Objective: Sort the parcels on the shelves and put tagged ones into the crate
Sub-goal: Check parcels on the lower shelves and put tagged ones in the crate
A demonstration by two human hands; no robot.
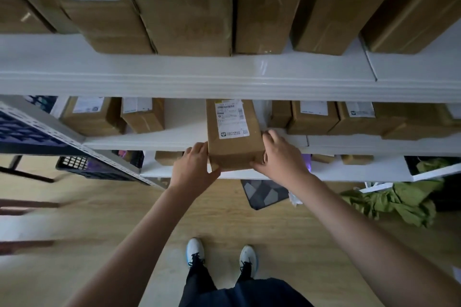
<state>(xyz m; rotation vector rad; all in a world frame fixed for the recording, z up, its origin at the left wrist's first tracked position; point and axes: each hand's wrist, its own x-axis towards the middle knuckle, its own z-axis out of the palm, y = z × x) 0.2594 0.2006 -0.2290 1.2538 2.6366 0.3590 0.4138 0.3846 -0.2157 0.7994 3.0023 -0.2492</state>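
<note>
Fingers (270, 136) of both hands grip parcel (233, 137) sides | long axis runs fwd into shelf (139, 141) | L hand (193, 166), R hand (279, 154) equally near

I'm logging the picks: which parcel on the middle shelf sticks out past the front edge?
The parcel gripped between the left hand and right hand; its near end overhangs the shelf lip, while its neighbours sit further back.

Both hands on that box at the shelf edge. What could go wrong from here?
1. The box overhangs the shelf edge, held only at its sides by the left hand and right hand; it could slip and drop toward the shoes.
2. The neighbouring box sits close by the right hand and could get knocked.
</note>
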